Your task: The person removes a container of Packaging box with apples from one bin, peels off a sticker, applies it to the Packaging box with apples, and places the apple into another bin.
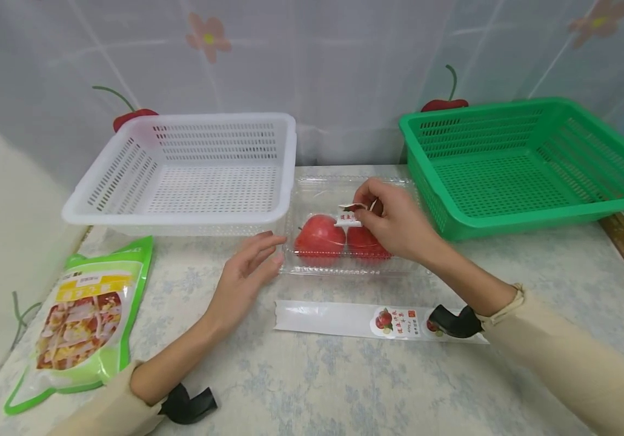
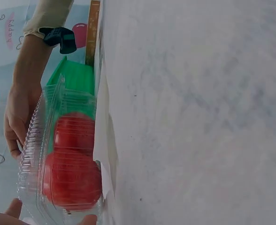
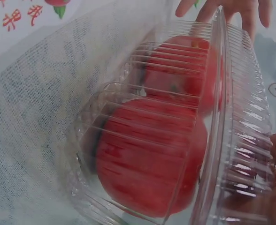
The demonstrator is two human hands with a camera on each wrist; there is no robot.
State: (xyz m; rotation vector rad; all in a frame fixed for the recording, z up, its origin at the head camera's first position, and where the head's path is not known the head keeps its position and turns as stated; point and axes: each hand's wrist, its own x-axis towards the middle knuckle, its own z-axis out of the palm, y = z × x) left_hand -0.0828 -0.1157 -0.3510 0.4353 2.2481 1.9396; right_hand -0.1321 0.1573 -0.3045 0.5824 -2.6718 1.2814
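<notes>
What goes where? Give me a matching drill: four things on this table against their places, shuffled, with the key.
Things
1. white basket
2. green basket
3. snack bag
4. label strip

Places
A. far right
B. near left edge of the table
C. in front of the apple box
D. far left

Pairs: 1-D, 2-A, 3-B, 4-C

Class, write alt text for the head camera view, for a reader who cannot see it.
A right hand pinches a label on a clear clamshell box holding two red apples, while the left hand steadies its side. A white basket and green basket sit behind.
</notes>
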